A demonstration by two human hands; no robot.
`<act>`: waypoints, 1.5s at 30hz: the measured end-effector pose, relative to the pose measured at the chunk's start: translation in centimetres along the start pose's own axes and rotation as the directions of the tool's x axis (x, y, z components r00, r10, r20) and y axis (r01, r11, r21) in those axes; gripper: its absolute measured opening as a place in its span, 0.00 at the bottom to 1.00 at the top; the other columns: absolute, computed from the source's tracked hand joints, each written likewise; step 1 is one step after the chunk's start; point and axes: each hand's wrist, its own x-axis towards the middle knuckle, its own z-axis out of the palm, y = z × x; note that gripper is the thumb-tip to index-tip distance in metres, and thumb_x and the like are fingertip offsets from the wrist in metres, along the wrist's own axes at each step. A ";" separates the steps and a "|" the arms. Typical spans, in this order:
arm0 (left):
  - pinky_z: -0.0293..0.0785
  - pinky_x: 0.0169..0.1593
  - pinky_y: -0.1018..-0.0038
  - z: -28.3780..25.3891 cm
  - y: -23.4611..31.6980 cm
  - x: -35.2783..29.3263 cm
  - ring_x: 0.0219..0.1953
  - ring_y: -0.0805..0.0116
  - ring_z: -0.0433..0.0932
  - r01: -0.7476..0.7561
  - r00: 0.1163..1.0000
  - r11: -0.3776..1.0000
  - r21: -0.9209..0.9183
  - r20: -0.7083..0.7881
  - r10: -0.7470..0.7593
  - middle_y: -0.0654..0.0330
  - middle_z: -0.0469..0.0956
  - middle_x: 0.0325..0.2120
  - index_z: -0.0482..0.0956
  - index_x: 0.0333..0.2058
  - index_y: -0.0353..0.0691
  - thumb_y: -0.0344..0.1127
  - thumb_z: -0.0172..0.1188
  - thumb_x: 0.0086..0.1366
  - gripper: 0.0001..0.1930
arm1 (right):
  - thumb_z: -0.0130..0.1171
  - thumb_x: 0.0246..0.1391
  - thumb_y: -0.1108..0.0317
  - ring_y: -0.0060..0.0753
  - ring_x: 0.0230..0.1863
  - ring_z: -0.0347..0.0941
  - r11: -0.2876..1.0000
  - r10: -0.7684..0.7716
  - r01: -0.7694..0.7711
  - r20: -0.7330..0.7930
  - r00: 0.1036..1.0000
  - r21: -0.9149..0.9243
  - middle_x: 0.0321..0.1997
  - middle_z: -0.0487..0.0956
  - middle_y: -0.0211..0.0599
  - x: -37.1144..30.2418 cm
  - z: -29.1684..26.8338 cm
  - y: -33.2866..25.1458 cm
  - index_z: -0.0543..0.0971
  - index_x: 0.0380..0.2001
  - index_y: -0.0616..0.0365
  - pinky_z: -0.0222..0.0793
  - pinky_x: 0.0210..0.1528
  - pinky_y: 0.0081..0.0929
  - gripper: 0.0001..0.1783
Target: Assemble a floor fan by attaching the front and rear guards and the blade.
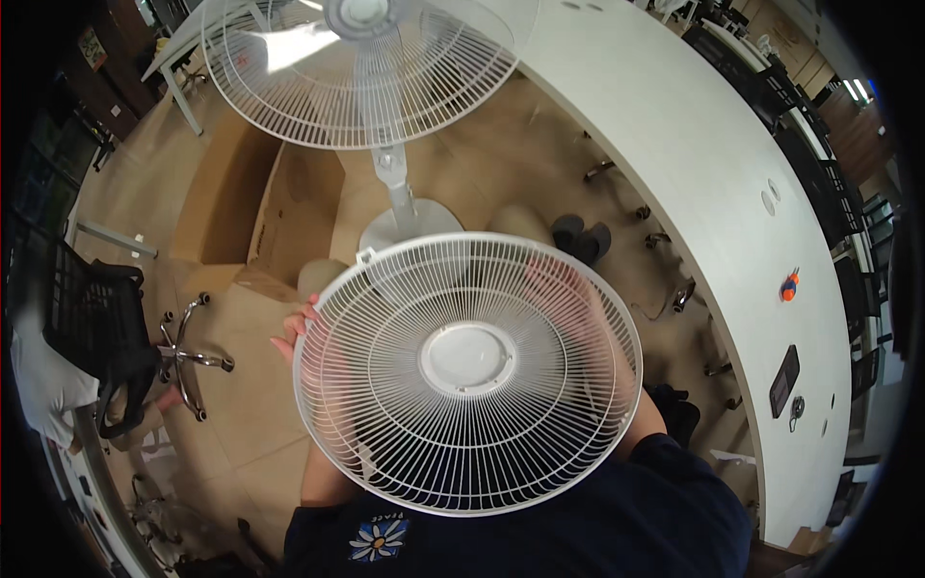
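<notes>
- Left hand (292, 330): is lying between 8 and 9 o'clock, its visible fingers parting and bending in a gripping pose.
- Left forearm (326, 478): is standing bare at 7 o'clock, pointing toward 12.
- Right hand (561, 275): is lying near 3 o'clock, partly screened; its finger closure is not showing clearly.
- Right forearm (645, 425): is slanting from 4 o'clock toward 11, also bare.

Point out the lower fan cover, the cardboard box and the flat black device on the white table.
Lower fan cover (467, 357): head view, on its central disc.
Cardboard box (294, 207): head view, on its right-hand panel.
Flat black device (785, 381): head view, mid-surface.
</notes>
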 end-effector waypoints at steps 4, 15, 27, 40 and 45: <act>0.62 0.72 0.48 -0.4 0.7 -0.4 0.61 0.55 0.70 -0.038 0.997 0.994 0.099 0.068 0.031 0.57 0.73 0.39 0.67 0.29 0.44 0.67 0.36 0.76 0.31 | 0.51 0.71 0.51 0.43 0.48 0.81 0.995 0.024 -0.030 -0.059 0.998 -0.094 0.49 0.83 0.49 1.0 -4.3 -1.1 0.76 0.58 0.65 0.80 0.51 0.41 0.27; 0.59 0.73 0.39 1.8 2.5 2.1 0.67 0.48 0.64 -0.187 0.937 0.951 0.246 0.336 0.097 0.53 0.72 0.46 0.66 0.28 0.44 0.69 0.38 0.74 0.32 | 0.58 0.67 0.59 0.29 0.31 0.83 0.607 0.016 -0.034 -0.031 0.999 -0.794 0.35 0.86 0.41 -2.8 -1.8 -5.7 0.85 0.43 0.68 0.80 0.33 0.29 0.19; 0.55 0.74 0.38 2.4 3.4 0.8 0.69 0.44 0.61 -0.218 0.928 0.956 0.197 0.346 0.140 0.51 0.72 0.45 0.62 0.28 0.43 0.69 0.41 0.74 0.32 | 0.60 0.59 0.59 0.17 0.19 0.71 0.176 0.078 -0.056 -0.042 0.996 -0.983 0.22 0.78 0.27 -7.4 -0.7 -6.6 0.85 0.34 0.61 0.61 0.21 0.20 0.15; 0.55 0.75 0.43 2.3 2.9 1.0 0.71 0.45 0.60 -0.297 0.927 0.904 0.309 0.319 0.195 0.44 0.67 0.60 0.69 0.41 0.38 0.70 0.36 0.74 0.35 | 0.61 0.57 0.65 0.14 0.17 0.65 0.402 0.183 -0.118 -0.046 0.982 -0.908 0.24 0.79 0.29 -8.0 -3.4 -6.9 0.84 0.37 0.63 0.57 0.19 0.16 0.12; 0.57 0.75 0.51 10.5 -0.3 -2.1 0.71 0.51 0.61 -0.179 0.963 0.828 0.532 -0.079 0.259 0.46 0.59 0.71 0.64 0.67 0.36 0.60 0.37 0.78 0.34 | 0.55 0.63 0.64 0.17 0.24 0.69 0.358 -0.021 -0.045 -0.056 0.998 -0.933 0.27 0.79 0.29 -5.0 -3.7 -4.5 0.82 0.39 0.65 0.65 0.26 0.20 0.13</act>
